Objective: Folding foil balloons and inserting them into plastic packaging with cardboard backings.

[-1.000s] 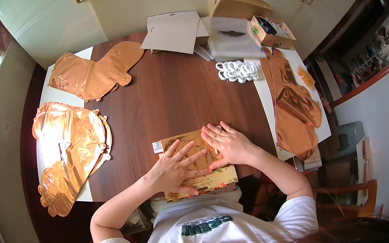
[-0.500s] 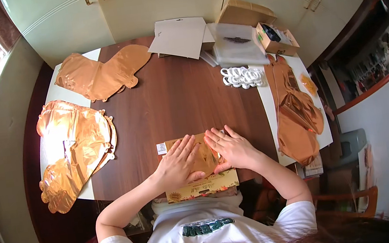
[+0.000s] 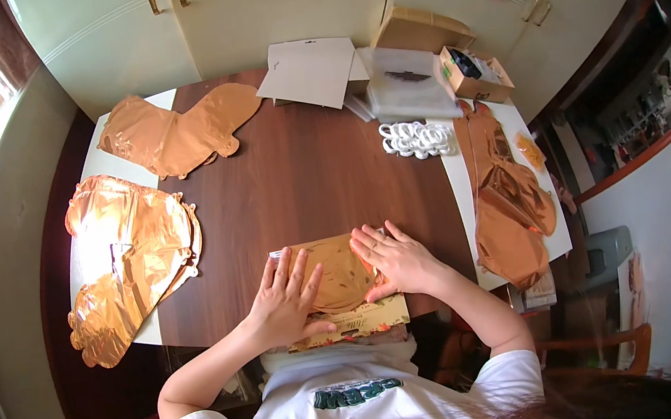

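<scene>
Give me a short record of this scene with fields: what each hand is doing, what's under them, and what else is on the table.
left hand: left hand flat, fingers spread, pressing on the folded foil balloon
right hand: right hand flat on the same balloon, beside the left
under the balloon: printed card packet at the near table edge
surface: dark wooden table
left side: two flat copper foil balloons
far left: another copper foil balloon
far edge: sheet of cardboard, small open box
right side: white ribbon coil, more copper foil
</scene>
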Tool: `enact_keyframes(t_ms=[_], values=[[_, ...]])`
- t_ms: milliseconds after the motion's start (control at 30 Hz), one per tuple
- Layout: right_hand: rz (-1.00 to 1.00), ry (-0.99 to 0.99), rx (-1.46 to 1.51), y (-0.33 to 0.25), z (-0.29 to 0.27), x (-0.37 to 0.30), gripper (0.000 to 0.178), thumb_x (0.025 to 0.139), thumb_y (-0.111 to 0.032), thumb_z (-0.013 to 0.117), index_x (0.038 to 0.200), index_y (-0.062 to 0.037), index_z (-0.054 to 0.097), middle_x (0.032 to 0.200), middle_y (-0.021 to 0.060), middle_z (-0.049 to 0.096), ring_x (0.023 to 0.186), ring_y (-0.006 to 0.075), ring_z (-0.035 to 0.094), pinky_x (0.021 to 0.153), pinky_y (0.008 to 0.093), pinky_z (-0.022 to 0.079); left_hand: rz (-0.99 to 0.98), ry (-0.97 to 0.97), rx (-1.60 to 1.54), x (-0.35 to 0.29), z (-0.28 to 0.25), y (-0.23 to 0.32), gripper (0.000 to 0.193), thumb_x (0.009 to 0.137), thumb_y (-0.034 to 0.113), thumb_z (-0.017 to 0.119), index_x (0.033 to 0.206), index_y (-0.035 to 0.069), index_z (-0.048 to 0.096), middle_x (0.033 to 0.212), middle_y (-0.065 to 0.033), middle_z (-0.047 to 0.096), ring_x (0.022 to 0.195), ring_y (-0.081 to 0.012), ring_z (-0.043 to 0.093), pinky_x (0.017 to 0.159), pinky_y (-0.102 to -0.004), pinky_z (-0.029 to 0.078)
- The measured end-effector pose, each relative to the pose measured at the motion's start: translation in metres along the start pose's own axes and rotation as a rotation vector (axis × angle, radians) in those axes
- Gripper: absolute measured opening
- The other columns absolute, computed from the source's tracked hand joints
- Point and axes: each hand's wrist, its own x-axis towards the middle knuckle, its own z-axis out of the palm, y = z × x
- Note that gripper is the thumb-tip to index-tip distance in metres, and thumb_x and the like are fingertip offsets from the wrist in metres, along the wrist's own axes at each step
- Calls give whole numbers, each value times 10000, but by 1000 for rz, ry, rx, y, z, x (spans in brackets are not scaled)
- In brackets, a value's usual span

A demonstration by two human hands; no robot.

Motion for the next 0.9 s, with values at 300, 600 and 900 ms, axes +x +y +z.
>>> enact_keyframes(t_ms=[300, 600, 900], values=[[12, 6, 31, -1, -3, 0, 1029, 684, -665, 613, 1404, -1, 298, 1460, 163, 320, 1362, 284, 300, 1100, 500, 231, -130, 60, -38, -7, -8, -13, 845, 823, 629, 475, 1341, -33, 389, 1399, -190, 399, 1297, -308, 375, 994, -488, 290], [40, -90, -26, -3, -7, 3, 1029, 692, -676, 604, 1399, 11, 312, 1470, 150, 309, 1381, 259, 260, 1120, 487, 185, 48, 193, -145, 54, 9, -14, 618, 876, 354, 538, 1364, 8, 382, 1431, -172, 363, 1338, -314, 328, 1110, -476, 198], [38, -52, 10, -1, -1, 1, 1031, 703, -678, 595, 1415, 0, 286, 1481, 149, 284, 1388, 259, 241, 1120, 490, 182, 78, 131, -13, 41, 16, -8, 743, 888, 545, 432, 1398, 14, 329, 1444, -209, 324, 1357, -348, 277, 1098, -514, 186]])
